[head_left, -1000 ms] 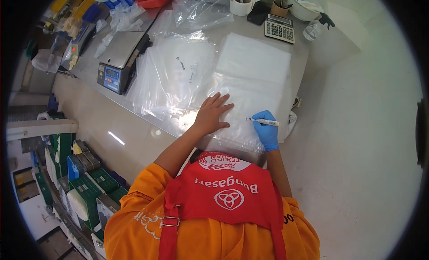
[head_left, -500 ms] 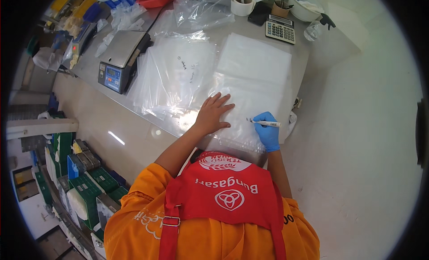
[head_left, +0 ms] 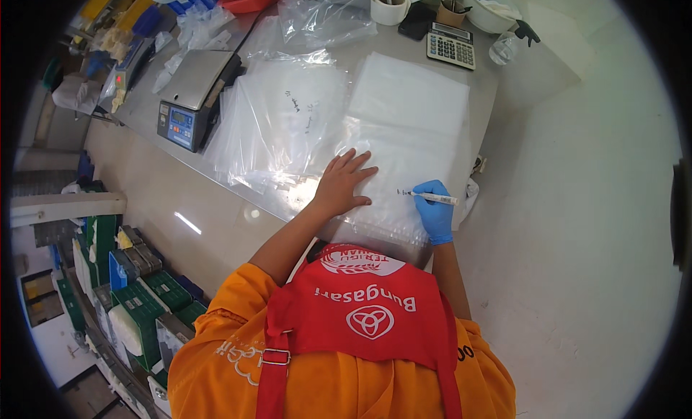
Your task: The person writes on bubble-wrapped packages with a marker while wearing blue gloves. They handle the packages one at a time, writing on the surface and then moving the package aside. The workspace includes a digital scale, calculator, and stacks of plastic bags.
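Note:
A stack of clear plastic bags point(head_left: 414, 102) lies in front of me on the metal table. My left hand point(head_left: 344, 183), bare, rests flat on the stack's left side with its fingers spread. In a blue glove, my right hand point(head_left: 434, 216) grips a white marker pen point(head_left: 437, 198). The pen's tip touches the top bag, at the right end of a short line of black writing point(head_left: 404, 193). Left of the stack, more clear bags point(head_left: 277, 123) lie fanned out, and some carry black handwriting.
A digital scale point(head_left: 194, 102) stands left of the fanned bags. Along the far side are a calculator point(head_left: 451, 47), a tape roll point(head_left: 390, 8), a pen cup point(head_left: 451, 14), a white bowl point(head_left: 494, 12) and a spray bottle point(head_left: 508, 48). Green crates point(head_left: 137, 314) are stacked at lower left.
My right hand and the marker have shifted slightly to the right, and the black writing on the bag has grown longer. My left hand stays in place.

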`<state>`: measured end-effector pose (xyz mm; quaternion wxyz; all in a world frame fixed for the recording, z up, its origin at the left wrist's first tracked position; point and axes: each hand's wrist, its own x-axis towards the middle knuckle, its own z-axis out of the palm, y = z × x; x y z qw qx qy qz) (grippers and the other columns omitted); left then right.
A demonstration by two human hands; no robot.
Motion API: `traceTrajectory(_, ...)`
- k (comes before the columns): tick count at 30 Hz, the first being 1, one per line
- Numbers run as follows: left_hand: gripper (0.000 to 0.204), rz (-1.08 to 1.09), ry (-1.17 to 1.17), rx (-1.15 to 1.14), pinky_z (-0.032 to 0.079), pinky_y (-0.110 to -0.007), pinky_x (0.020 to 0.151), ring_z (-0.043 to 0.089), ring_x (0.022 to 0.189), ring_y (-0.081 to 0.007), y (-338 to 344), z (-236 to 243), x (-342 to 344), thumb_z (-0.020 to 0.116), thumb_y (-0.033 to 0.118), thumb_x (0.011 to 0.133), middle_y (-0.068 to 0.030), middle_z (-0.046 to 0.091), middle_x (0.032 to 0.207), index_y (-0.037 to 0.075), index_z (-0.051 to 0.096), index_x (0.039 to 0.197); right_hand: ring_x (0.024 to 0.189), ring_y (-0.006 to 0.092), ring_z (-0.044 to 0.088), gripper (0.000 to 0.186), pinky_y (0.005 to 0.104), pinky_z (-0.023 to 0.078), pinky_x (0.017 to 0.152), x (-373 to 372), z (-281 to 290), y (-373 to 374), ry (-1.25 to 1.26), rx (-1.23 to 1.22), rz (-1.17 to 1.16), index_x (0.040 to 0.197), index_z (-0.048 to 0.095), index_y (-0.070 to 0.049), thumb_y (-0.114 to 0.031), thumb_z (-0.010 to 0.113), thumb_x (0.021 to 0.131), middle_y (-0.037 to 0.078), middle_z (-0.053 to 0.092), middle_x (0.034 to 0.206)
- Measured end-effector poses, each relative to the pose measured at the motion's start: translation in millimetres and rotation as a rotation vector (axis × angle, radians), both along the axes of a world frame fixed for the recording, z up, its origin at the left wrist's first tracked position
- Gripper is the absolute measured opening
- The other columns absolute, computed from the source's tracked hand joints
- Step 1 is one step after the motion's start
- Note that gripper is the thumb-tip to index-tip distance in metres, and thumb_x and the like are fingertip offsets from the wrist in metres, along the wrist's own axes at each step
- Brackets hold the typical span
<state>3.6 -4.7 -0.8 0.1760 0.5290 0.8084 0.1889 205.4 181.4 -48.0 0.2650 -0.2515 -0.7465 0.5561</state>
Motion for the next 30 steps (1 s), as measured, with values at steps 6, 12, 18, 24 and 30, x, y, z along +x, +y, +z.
traceTrajectory(6, 0.079, 0.001, -0.009, 0.008, 0.027, -0.05, 0.125, 0.029, 0.153, -0.0325, 0.2, -1.1, -0.2, 0.089, 0.036, 0.072, -0.0034, 0.039, 0.164, 0.025, 0.059, 0.144, 0.073, 0.0064, 0.052, 0.008, 0.0243, 0.043, 0.065, 1.1, 1.0, -0.5, -0.004, -0.042, -0.003, 0.087, 0.068, -0.005, 0.002, 0.07, 0.084, -0.001, 0.059, 0.083)
traceTrajectory(12, 0.078, 0.0, 0.002, 0.012, 0.027, -0.05, 0.125, 0.03, 0.153, -0.0329, -0.3, -1.2, 0.3, 0.089, 0.036, 0.072, -0.0037, 0.039, 0.164, 0.024, 0.06, 0.144, 0.07, 0.0091, 0.054, 0.009, 0.0262, 0.045, 0.064, 3.9, -3.1, 2.6, -0.011, -0.029, -0.014, 0.086, 0.069, -0.005, 0.002, 0.07, 0.081, 0.002, 0.06, 0.084)
traceTrajectory(18, 0.078, -0.002, -0.004, 0.023, 0.026, -0.051, 0.125, 0.03, 0.153, -0.0329, -0.4, -2.1, -1.0, 0.089, 0.036, 0.071, -0.0037, 0.039, 0.163, 0.024, 0.061, 0.143, 0.072, 0.0083, 0.053, 0.006, 0.0248, 0.044, 0.066, 6.8, -2.7, 5.2, -0.009, -0.029, 0.026, 0.086, 0.068, -0.004, 0.001, 0.07, 0.083, 0.001, 0.059, 0.085)
traceTrajectory(24, 0.078, 0.006, -0.011, 0.035, 0.025, -0.051, 0.125, 0.03, 0.153, -0.0326, -1.0, -3.0, -1.0, 0.09, 0.036, 0.07, -0.0033, 0.04, 0.163, 0.024, 0.061, 0.142, 0.071, 0.0088, 0.054, 0.008, 0.0256, 0.044, 0.064, 6.8, 1.0, 2.6, -0.004, 0.013, -0.023, 0.085, 0.069, -0.004, 0.003, 0.07, 0.081, 0.002, 0.06, 0.084)
traceTrajectory(30, 0.078, 0.0, -0.004, 0.028, 0.026, -0.051, 0.125, 0.029, 0.153, -0.0332, -0.7, -3.3, -1.4, 0.089, 0.036, 0.072, -0.0041, 0.039, 0.164, 0.024, 0.06, 0.143, 0.071, 0.008, 0.054, 0.01, 0.0249, 0.045, 0.065, 7.9, -2.8, 3.3, -0.008, -0.004, -0.047, 0.086, 0.069, -0.005, 0.003, 0.07, 0.082, 0.001, 0.06, 0.083)
